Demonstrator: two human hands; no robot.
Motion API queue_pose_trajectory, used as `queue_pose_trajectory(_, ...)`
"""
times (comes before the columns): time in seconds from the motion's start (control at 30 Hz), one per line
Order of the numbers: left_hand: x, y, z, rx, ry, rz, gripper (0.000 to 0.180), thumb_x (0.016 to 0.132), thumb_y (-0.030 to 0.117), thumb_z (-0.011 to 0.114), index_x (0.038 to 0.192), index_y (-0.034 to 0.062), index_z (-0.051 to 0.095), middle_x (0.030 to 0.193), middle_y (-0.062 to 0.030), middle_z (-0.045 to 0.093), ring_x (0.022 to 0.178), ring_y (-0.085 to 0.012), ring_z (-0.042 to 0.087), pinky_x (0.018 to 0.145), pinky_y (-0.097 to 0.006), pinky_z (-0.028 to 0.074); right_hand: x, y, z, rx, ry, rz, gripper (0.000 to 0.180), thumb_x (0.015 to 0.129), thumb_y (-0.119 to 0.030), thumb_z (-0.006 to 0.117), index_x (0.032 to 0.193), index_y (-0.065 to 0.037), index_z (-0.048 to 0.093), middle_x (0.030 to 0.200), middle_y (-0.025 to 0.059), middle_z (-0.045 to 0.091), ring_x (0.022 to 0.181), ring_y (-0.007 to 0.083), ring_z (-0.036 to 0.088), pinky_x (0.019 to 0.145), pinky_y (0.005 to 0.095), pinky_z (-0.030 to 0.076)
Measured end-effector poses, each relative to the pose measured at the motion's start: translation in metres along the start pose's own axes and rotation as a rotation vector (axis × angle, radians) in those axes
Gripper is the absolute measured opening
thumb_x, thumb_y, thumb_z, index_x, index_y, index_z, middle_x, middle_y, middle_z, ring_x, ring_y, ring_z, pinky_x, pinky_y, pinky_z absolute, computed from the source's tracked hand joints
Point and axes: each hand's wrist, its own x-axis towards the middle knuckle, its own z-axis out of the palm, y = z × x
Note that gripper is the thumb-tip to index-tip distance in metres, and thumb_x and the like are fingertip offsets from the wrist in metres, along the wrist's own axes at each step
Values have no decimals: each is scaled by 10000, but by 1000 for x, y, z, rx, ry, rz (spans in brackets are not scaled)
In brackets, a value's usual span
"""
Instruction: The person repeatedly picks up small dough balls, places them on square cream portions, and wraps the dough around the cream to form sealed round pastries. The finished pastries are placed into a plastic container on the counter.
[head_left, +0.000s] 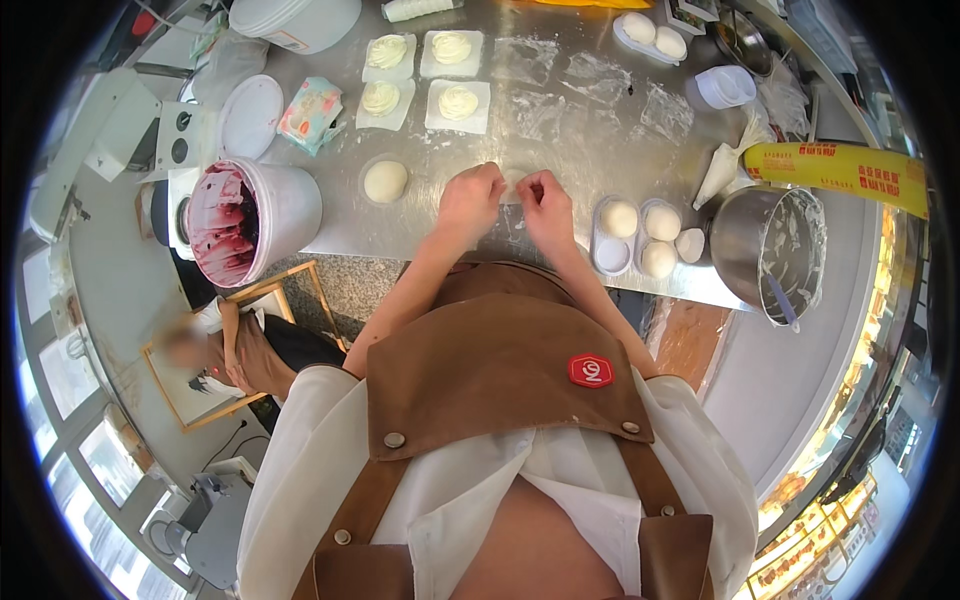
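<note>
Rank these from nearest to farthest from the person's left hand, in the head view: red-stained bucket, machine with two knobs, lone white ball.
From the left hand:
1. Lone white ball: just to its left.
2. Red-stained bucket: farther left.
3. Machine with two knobs: far left, beyond the bucket.

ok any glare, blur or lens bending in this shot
Head view: pale glare on the steel table, windows burnt out; head view: fisheye bends straight edges, corners black; head view: left hand and right hand fairly sharp, other person's head blurred.
</note>
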Motion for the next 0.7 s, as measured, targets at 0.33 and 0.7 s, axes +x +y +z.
queue_pose_trajectory(0.33, 0, -5, 8, -168, -52, -103, 30, 822, 22, 635, 845, 16, 617, 763, -166, 669, 695, -303, 672, 627, -374, 520, -5, -1, 5, 34, -79, 47, 173, 817, -101, 696, 927, -19, 591, 837, 144, 673, 742, 279, 673, 681, 365, 535)
queue_pose_trajectory(0.7, 1, -7, 8, -280, -142, -295, 90, 834, 84, 608, 865, 32, 675, 811, -157, 702, 770, -309, 692, 700, -386, 536, -1, 0, 9, -242, -48, -95, 214, 794, -58, 724, 917, -14, 554, 853, 154, 638, 705, 269, 655, 646, 376, 532)
